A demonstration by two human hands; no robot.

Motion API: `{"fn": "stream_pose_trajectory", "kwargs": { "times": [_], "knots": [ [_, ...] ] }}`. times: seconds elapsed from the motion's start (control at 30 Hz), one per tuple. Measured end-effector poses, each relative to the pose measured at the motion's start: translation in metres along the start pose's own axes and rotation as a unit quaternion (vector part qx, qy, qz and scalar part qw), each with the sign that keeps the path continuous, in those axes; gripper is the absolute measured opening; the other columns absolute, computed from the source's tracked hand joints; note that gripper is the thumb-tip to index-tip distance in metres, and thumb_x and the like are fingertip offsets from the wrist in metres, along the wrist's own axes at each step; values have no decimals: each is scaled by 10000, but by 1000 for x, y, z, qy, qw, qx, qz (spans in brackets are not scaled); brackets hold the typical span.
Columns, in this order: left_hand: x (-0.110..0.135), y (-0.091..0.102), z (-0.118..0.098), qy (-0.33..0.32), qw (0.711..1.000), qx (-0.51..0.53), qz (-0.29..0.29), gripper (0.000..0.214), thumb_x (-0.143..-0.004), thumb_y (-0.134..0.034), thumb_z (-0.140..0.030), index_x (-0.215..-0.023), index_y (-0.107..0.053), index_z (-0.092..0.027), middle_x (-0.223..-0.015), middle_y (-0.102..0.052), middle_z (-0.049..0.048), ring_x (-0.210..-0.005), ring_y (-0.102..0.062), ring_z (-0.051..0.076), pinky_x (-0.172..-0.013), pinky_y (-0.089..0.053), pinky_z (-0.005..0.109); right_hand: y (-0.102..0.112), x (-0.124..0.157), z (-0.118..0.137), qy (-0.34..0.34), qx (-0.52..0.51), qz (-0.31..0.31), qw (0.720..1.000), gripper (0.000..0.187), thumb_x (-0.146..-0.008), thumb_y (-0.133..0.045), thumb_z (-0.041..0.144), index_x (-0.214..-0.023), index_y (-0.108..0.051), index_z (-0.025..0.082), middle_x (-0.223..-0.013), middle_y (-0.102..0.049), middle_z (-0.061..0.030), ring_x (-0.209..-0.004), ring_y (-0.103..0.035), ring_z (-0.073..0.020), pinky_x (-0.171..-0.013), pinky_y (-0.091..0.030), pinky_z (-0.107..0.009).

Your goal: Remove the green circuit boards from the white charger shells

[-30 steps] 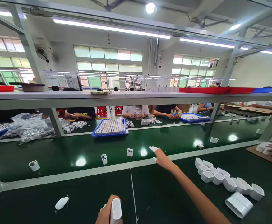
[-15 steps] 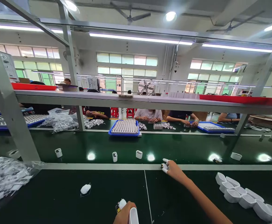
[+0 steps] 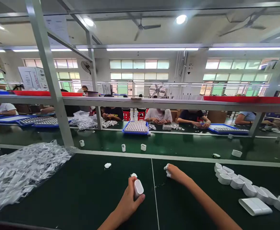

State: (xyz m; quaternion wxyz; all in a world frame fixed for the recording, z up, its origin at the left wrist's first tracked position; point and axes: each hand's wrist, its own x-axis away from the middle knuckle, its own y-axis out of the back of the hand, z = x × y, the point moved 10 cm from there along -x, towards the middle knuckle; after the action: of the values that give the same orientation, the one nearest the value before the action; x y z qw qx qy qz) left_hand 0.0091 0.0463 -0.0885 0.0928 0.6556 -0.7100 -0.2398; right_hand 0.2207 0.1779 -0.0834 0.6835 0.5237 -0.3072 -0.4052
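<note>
A white shell point(image 3: 138, 187) is held at lower centre of the frame in the left hand point(image 3: 127, 202). The grip is wrapped closed around it, with the long axis nearly upright. The right hand point(image 3: 175, 172) lies just to its right on the green worktop point(image 3: 87, 195), its capped fingertips point(image 3: 166, 167) curled and pointing left. Whether that grip holds anything cannot be told. A row of shells point(image 3: 236, 182) lies further right, nearer the right hand. A small white piece point(image 3: 107, 165) lies to the upper left, nearer the left hand.
</note>
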Motion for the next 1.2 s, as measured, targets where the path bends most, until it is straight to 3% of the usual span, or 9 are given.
{"fn": "stream_pose_trajectory", "kwargs": {
  "times": [0.13,0.33,0.63,0.77,0.97,1.07,1.2],
  "knots": [
    [23,7,-7,3,1000,21,-13,458,-841,-552,-416,-1190,-379,-177,-1024,-594,88,-903,-588,241,-842,-469,376,-7,-7,-7,-49,33,37,998,291,-938,-608,328,-1181,-599,168,-1211,-618,-81,-1050,-627,-220,-893,-538,-435],
    [24,22,-29,-26,998,39,-30,405,-732,-646,-233,-1120,-535,-197,-1154,-607,87,-1062,-584,252,-972,-444,380,-5,-9,-6,-96,20,40,994,311,-935,-613,332,-1200,-589,171,-1220,-611,-82,-1052,-627,-223,-885,-542,-431],
    [29,39,-38,-33,994,103,-31,441,-712,-637,-157,-1148,-578,-181,-1110,-674,74,-1070,-635,230,-976,-496,380,16,9,-4,-87,-165,-77,979,276,-943,-600,332,-1157,-607,158,-1164,-635,-72,-996,-642,-205,-857,-552,-414],
    [17,50,-57,-46,991,122,-30,448,-725,-660,-181,-1166,-580,-178,-1157,-671,84,-1108,-630,242,-1004,-489,398,34,14,19,-38,-287,-154,945,289,-948,-588,355,-1155,-603,154,-1145,-643,-75,-1002,-645,-208,-872,-547,-427],
    [-14,51,-88,-87,990,108,-23,491,-758,-661,-173,-1237,-562,-214,-1263,-628,74,-1167,-602,229,-1057,-468,397,84,35,94,113,-422,-218,873,453,-833,-625,572,-1119,-622,220,-1133,-653,-82,-1028,-646,-229,-956,-522,-414],
    [-29,38,-84,-117,989,89,-13,493,-776,-660,-187,-1258,-557,-218,-1280,-623,82,-1159,-613,231,-1028,-500,390,89,52,119,171,-468,-225,837,434,-809,-653,586,-1084,-628,250,-1167,-635,-82,-1055,-631,-232,-946,-527,-400],
    [-39,20,-54,-124,988,95,-11,494,-784,-661,-205,-1265,-551,-213,-1298,-619,106,-1171,-620,256,-977,-541,400,74,65,127,209,-522,-244,790,308,-842,-692,444,-1082,-638,258,-1146,-636,-99,-1069,-634,-250,-916,-549,-411]
  ]
}}
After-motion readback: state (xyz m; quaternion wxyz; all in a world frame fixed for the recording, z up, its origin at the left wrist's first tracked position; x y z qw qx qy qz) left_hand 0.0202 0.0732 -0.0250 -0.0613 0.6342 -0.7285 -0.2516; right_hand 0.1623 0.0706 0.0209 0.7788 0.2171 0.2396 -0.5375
